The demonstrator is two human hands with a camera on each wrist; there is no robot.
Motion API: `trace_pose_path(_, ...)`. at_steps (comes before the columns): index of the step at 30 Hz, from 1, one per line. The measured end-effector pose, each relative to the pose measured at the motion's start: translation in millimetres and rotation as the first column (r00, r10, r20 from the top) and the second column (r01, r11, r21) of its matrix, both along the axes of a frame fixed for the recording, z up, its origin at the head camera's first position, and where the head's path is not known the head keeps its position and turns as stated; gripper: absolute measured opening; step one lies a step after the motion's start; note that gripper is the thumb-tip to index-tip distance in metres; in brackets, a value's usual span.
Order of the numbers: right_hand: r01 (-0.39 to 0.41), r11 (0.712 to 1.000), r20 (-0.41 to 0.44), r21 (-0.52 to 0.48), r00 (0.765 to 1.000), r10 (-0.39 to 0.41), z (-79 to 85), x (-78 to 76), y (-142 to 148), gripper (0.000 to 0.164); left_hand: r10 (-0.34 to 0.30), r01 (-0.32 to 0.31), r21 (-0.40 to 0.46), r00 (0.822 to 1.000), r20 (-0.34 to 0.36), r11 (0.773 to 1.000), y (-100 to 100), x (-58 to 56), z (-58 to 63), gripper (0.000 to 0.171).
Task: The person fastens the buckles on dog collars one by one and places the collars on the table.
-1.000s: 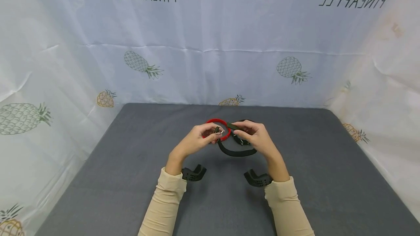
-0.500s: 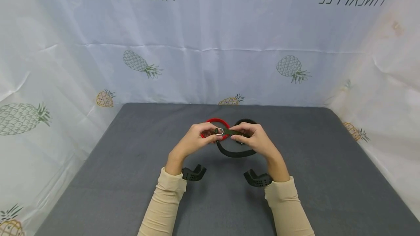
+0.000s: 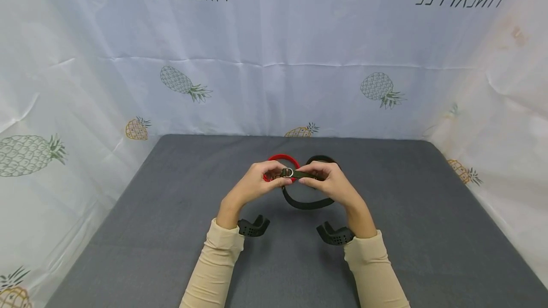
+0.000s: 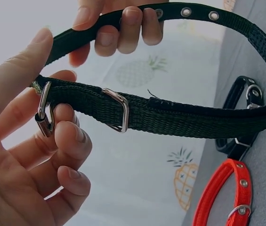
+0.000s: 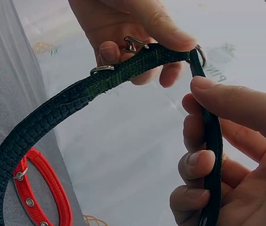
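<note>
A dark green webbing pet collar (image 3: 307, 205) is looped between both hands above the table. The left hand (image 3: 262, 180) pinches its buckle end; in the left wrist view the metal buckle (image 4: 44, 110) hangs by the fingers, with a squared metal loop (image 4: 122, 110) farther along the band. Pinched in the right hand (image 3: 328, 178) is the free strap (image 5: 213, 155). Its tip meets a metal ring (image 5: 201, 55) at the left thumb in the right wrist view. How far the tip passes through is hidden. Metal eyelets (image 4: 186, 12) line the strap.
Behind the hands, a red collar (image 3: 283, 157) and a black collar (image 3: 323, 158) lie on the grey tabletop (image 3: 171, 194). A pineapple-print curtain (image 3: 265, 99) stands at the back and sides. Each wrist carries a black mount (image 3: 253, 226).
The right hand has come left and slightly down, bringing the strap end from apart to the ring at the left fingers. The left hand has stayed nearly in place.
</note>
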State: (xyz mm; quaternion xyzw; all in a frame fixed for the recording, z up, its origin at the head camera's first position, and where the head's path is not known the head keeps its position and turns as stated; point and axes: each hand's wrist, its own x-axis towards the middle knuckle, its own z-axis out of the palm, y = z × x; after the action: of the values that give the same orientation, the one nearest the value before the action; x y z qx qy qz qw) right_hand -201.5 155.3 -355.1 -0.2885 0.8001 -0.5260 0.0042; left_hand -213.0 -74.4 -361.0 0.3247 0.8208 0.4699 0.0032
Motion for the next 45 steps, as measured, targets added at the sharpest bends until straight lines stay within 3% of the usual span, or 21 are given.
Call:
trace_pose_path(20,0.005,1.000,0.041,-0.028,0.999,-0.004,-0.7,0.0,-1,0.024,-0.022,0.022,-0.017,1.000,0.001,1.000,4,0.5,-1.6,0.023)
trace_pose_path(30,0.043,0.998,0.057,-0.043,0.998,-0.040,-0.2,0.1,-4,0.024,-0.011,0.012,-0.016,0.999,0.051,1.000,5,0.8,-1.1,0.026)
trace_pose_path(34,0.061,0.995,0.077,-0.084,0.996,-0.054,-0.5,0.6,-7,0.026,-0.024,0.024,-0.012,0.999,0.039,1.000,6,0.2,-2.7,0.025)
trace_pose_path(39,0.011,0.990,0.078,-0.142,0.997,0.000,-3.3,0.3,-9,0.031,-0.056,0.057,-0.017,0.998,0.032,0.998,10,-1.6,-7.1,0.026)
trace_pose_path(45,-0.042,0.990,0.046,-0.137,0.998,0.049,-5.8,0.4,-13,0.029,-0.044,0.045,-0.006,0.997,0.070,0.999,11,-1.5,-9.1,0.024)
